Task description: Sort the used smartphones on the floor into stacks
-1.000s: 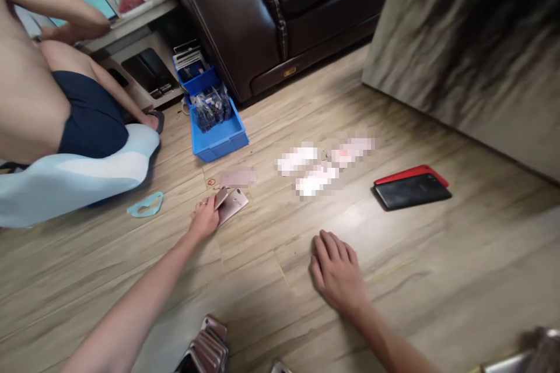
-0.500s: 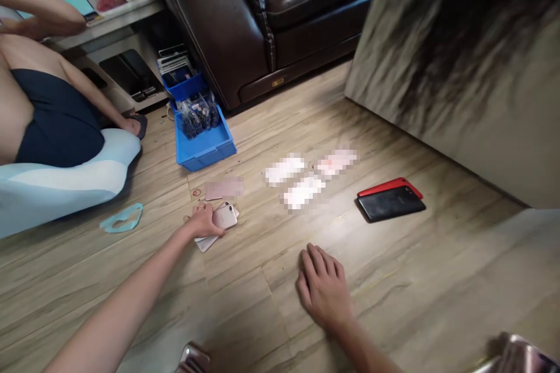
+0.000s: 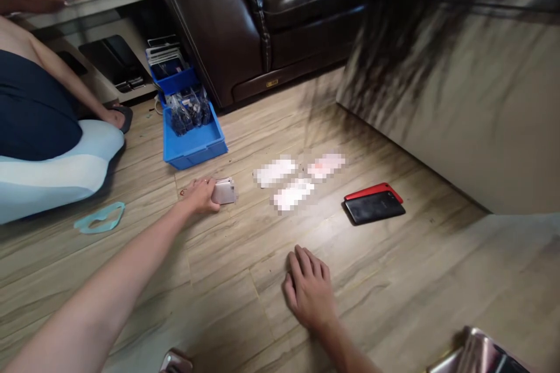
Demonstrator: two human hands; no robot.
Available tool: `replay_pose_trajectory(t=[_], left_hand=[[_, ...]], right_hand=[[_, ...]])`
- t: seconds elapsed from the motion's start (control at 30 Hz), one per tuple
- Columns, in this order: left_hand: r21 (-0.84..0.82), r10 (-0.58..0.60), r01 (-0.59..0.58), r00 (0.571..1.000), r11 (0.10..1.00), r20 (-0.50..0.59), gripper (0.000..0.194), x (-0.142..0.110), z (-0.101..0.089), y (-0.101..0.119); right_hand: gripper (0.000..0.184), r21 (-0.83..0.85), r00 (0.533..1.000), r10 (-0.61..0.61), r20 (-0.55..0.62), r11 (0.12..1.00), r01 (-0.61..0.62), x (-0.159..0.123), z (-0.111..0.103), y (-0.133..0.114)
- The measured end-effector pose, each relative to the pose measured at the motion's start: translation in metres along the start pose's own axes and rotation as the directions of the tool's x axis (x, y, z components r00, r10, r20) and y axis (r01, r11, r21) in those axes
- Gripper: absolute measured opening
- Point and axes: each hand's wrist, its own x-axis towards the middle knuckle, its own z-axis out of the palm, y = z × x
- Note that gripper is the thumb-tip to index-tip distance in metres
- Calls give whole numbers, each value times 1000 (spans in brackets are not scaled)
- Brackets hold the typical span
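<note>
Left hand (image 3: 199,196), fingers (image 3: 205,185) clenched on a rose-gold smartphone (image 3: 224,191) lying on the wood-look floor (image 3: 394,285), right hand (image 3: 308,294) nearer, fingers (image 3: 301,262) released and spread on the floor, black phone (image 3: 374,208) over a red phone (image 3: 371,190) off right, blue plastic bin (image 3: 193,144) farther away

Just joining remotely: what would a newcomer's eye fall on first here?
The bright blue plastic bin stands on the wood floor beside the brown leather sofa. Right of centre, a black phone lies on a red phone. Nearer, the left hand holds a rose-gold phone at the floor.
</note>
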Motion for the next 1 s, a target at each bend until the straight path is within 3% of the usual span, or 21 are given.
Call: replay_pose_trajectory(t=[0.23, 0.43, 0.57, 0.7, 0.83, 0.93, 1.0], left_hand=[[-14, -34, 35, 995, 999, 95, 74, 18, -2, -7], [5, -120, 121, 974, 993, 190, 76, 27, -5, 2], [35, -84, 80, 987, 996, 135, 73, 15, -12, 19], [71, 71, -75, 996, 995, 46, 55, 0, -21, 38], [57, 200, -199, 980, 978, -19, 53, 1, -25, 75], [-111, 210, -216, 976, 970, -63, 61, 9, -28, 127], [-286, 135, -141, 990, 948, -43, 65, 14, -30, 169]], right_hand=[[45, 26, 1000, 6, -19, 1000, -6, 0, 0, -1], [46, 26, 1000, 12, -18, 1000, -12, 2, -2, -2], [47, 29, 1000, 11, -15, 1000, -11, 0, 1, -1], [49, 25, 1000, 5, -24, 1000, -5, -1, 5, 0], [49, 12, 1000, 9, -9, 1000, -9, -1, 5, 0], [48, 18, 1000, 18, 9, 1000, -18, 0, 3, 0], [47, 27, 1000, 22, 15, 999, -22, -1, 2, 0]])
